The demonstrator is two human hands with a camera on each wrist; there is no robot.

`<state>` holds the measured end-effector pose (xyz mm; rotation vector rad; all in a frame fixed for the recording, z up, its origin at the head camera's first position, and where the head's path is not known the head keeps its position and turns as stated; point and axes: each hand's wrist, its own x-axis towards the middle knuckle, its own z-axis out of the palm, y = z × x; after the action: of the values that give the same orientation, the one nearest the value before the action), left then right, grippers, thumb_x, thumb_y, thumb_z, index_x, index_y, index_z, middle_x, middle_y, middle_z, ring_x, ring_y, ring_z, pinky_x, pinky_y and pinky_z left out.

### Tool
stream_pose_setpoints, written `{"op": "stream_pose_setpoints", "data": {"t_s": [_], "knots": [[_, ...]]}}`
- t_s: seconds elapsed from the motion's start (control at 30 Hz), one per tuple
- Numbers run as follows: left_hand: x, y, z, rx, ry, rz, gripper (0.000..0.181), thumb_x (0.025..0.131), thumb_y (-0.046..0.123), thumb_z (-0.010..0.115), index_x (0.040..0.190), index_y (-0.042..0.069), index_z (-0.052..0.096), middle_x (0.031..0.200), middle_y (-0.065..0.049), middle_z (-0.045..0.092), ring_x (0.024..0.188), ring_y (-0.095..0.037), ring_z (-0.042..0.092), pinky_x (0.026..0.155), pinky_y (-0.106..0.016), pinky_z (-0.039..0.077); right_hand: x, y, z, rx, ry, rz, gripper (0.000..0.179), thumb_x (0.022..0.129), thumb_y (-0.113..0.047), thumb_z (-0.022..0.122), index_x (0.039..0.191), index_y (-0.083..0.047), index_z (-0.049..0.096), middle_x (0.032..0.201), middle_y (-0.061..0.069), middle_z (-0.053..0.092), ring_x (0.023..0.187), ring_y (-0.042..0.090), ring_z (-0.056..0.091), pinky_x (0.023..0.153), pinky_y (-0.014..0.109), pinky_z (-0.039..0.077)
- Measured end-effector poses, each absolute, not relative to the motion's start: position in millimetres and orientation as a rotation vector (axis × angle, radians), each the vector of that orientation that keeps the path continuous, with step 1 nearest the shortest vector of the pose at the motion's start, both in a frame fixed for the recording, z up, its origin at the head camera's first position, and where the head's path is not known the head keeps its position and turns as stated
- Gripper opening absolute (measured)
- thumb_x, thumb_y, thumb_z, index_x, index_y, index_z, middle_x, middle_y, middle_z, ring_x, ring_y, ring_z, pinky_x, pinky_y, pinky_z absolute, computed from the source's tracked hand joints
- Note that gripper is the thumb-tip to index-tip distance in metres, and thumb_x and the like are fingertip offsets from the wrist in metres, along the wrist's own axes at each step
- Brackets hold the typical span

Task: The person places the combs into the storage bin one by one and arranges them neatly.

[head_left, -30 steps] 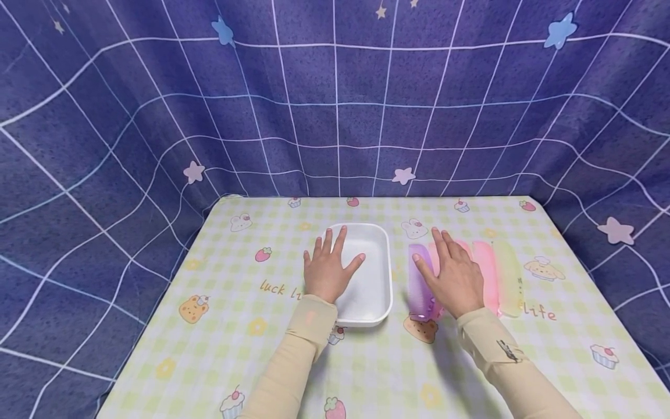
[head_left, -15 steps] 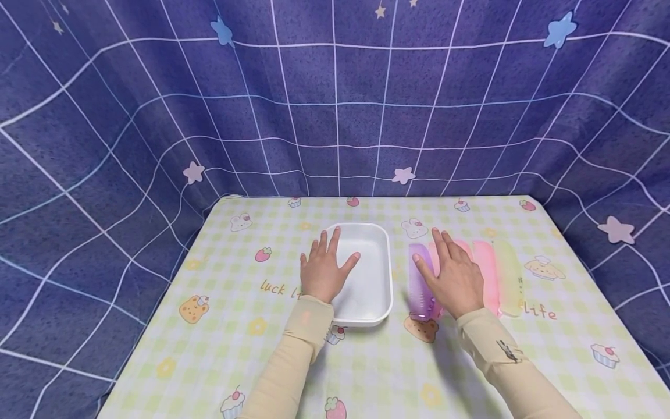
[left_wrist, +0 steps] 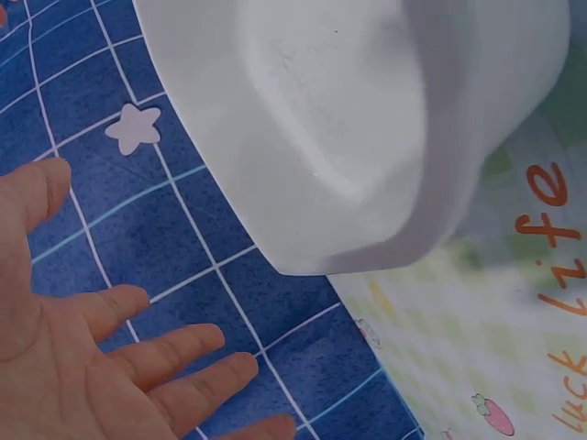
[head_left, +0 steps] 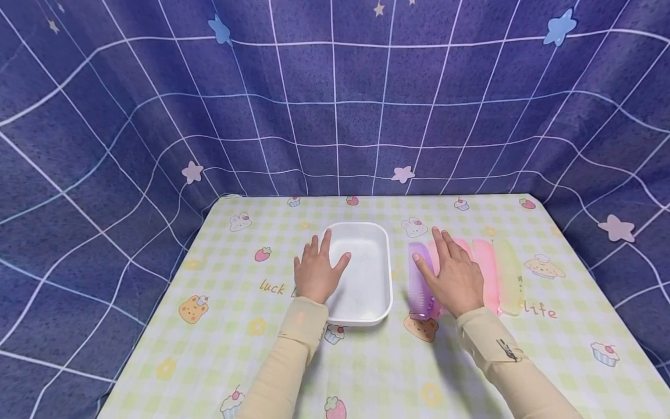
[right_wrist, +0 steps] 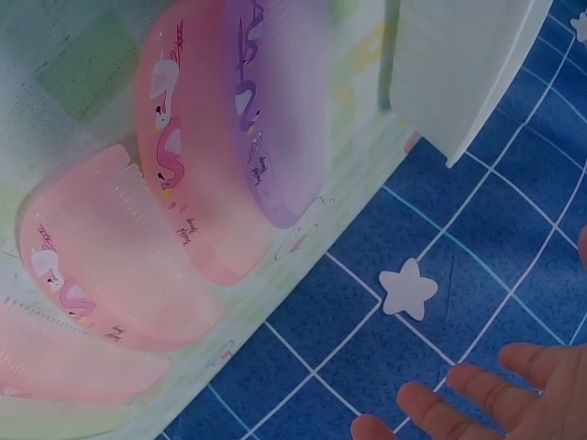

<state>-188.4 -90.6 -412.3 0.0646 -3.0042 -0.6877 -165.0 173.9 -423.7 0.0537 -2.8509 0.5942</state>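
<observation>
My left hand [head_left: 316, 276], fingers spread, hovers over the left side of a white rectangular tray [head_left: 364, 285]; it holds nothing. The left wrist view shows the tray's wall [left_wrist: 211, 147] apart from the fingertips. My right hand [head_left: 458, 282] hangs with straight fingers over a row of combs and partly hides them in the head view. The row runs from a purple comb [head_left: 419, 294] through pink combs [head_left: 485, 262] to a yellow-green comb [head_left: 509, 279]. Flamingo prints show on the pink comb [right_wrist: 183, 137] beside the purple one. No comb is in the right hand.
A green-and-white checked cloth [head_left: 220, 349] with cartoon prints covers the table. Behind it and at both sides hangs a dark blue curtain [head_left: 361, 125] with white grid lines and stars. The tray stands left of the combs.
My left hand has drifted slightly left over the tray, uncovering more of its inside. The right hand, tray and combs stay in place.
</observation>
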Motion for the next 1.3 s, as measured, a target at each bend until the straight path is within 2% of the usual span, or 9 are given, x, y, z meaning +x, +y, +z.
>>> {"op": "stream_pose_setpoints", "data": {"t_s": [0.63, 0.93, 1.3], "knots": [[-190, -99, -420, 0.087, -2.976, -0.745, 0.074, 0.100, 0.052, 0.057, 0.160, 0.015, 0.034, 0.159, -0.022, 0.036, 0.145, -0.043, 0.037, 0.114, -0.065, 0.029, -166, 172, -421, 0.067, -2.856, 0.591, 0.076, 0.103, -0.056, 0.044, 0.162, -0.012, 0.025, 0.161, 0.022, 0.033, 0.139, 0.048, 0.040, 0.096, 0.067, 0.042], [-187, -103, -422, 0.094, -2.946, -0.789, 0.074, 0.099, 0.048, 0.061, 0.158, 0.010, 0.038, 0.155, -0.026, 0.040, 0.138, -0.046, 0.045, 0.108, -0.059, 0.041, -166, 172, -422, 0.069, -2.855, 0.592, 0.076, 0.103, -0.056, 0.045, 0.162, -0.011, 0.025, 0.160, 0.023, 0.033, 0.138, 0.049, 0.040, 0.096, 0.068, 0.041], [-187, -107, -425, 0.162, -2.988, -0.932, 0.076, 0.100, 0.051, 0.058, 0.161, 0.013, 0.032, 0.160, -0.023, 0.035, 0.140, -0.048, 0.041, 0.109, -0.061, 0.039, -165, 171, -421, 0.070, -2.853, 0.589, 0.075, 0.103, -0.055, 0.045, 0.162, -0.011, 0.026, 0.160, 0.023, 0.033, 0.138, 0.049, 0.041, 0.096, 0.068, 0.042]]}}
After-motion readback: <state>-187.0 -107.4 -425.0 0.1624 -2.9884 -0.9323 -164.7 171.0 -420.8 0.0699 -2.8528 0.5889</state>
